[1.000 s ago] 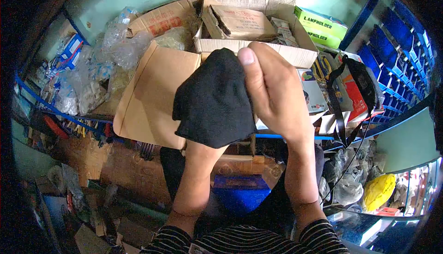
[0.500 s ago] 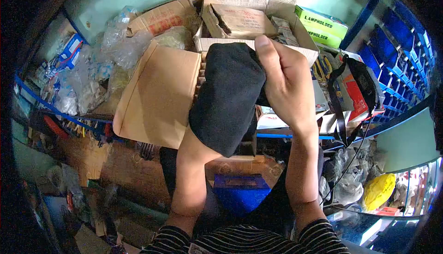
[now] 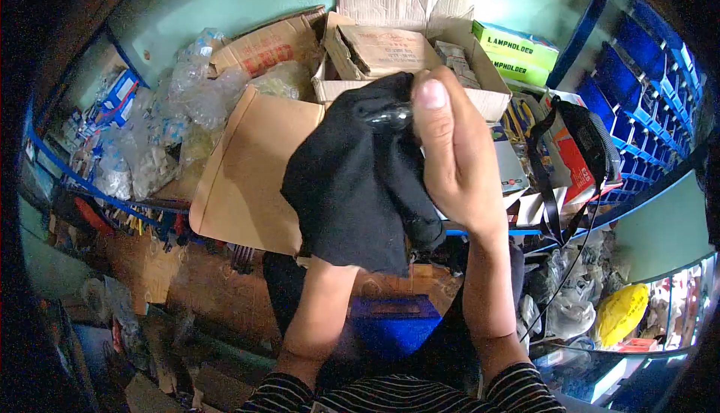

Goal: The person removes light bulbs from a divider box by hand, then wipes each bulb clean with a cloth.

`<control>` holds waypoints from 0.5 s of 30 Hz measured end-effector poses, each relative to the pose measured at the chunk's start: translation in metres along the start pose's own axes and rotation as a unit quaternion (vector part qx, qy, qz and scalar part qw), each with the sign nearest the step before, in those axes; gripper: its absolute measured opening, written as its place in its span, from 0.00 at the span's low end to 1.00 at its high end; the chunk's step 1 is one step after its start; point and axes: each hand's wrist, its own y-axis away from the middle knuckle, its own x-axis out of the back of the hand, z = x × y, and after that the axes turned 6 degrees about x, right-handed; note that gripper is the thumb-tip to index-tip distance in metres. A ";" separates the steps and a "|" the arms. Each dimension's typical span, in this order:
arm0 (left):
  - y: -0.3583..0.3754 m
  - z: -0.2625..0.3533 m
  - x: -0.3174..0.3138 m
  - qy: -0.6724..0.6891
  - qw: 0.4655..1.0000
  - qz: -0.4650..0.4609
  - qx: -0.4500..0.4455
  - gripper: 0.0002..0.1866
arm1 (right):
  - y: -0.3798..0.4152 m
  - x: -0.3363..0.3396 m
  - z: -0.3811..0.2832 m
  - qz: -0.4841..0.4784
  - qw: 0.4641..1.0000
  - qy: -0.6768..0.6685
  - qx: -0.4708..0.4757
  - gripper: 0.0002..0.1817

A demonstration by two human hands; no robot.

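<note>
A black cloth (image 3: 345,188) drapes over my left hand, hiding its fingers; only the wrist and forearm show below. The cloth wraps around a shiny dark object (image 3: 390,118), whose glossy surface shows through a fold at the top. My right hand (image 3: 461,151) is closed at the object's right side, thumb up along it and fingers curled behind. What kind of object it is, I cannot tell. Behind the cloth, on the left, is a brown cardboard box flap (image 3: 247,177).
An open carton (image 3: 491,102) with smaller boxes stands at the back. Green lampholder boxes (image 3: 517,53) are beside it. Clear plastic bags (image 3: 199,87) pile up on the left. A black strapped bag (image 3: 585,139) hangs at the right, near blue bins (image 3: 645,91). Below sits a blue box (image 3: 394,327).
The cloth has turned and spread lower and to the left, and the shiny surface now shows in its fold. My right hand has shifted slightly down. The view has tilted a little.
</note>
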 end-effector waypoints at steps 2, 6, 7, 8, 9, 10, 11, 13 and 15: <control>-0.004 0.003 0.006 0.060 0.997 -0.008 0.043 0.19 | -0.001 -0.003 0.002 -0.015 1.000 -0.006 0.008 0.18; 0.003 0.010 -0.015 0.389 0.892 0.126 0.190 0.18 | -0.001 0.000 0.017 -0.013 0.997 0.056 0.050 0.14; 0.005 0.017 -0.020 0.446 0.853 0.156 0.220 0.17 | 0.003 0.012 0.026 -0.001 0.996 0.081 0.035 0.13; 0.006 0.023 -0.008 0.501 0.815 0.147 0.249 0.15 | 0.009 0.030 0.037 0.036 0.990 0.131 0.033 0.13; 0.001 0.007 0.011 0.544 0.804 0.098 0.220 0.14 | 0.015 0.051 0.047 0.062 0.990 0.127 -0.026 0.13; -0.002 -0.008 0.031 0.582 0.788 0.046 0.195 0.12 | 0.021 0.074 0.058 0.087 0.986 0.118 -0.081 0.13; -0.004 -0.014 0.038 0.423 0.895 0.031 0.137 0.13 | 0.032 0.099 0.086 0.098 0.972 0.178 -0.118 0.13; -0.010 0.004 0.043 -0.150 0.981 0.121 0.026 0.18 | 0.056 0.145 0.141 0.076 0.937 0.279 -0.197 0.15; -0.004 0.004 0.052 -0.018 0.985 0.167 0.041 0.18 | 0.083 0.170 0.176 0.020 0.900 0.348 -0.261 0.17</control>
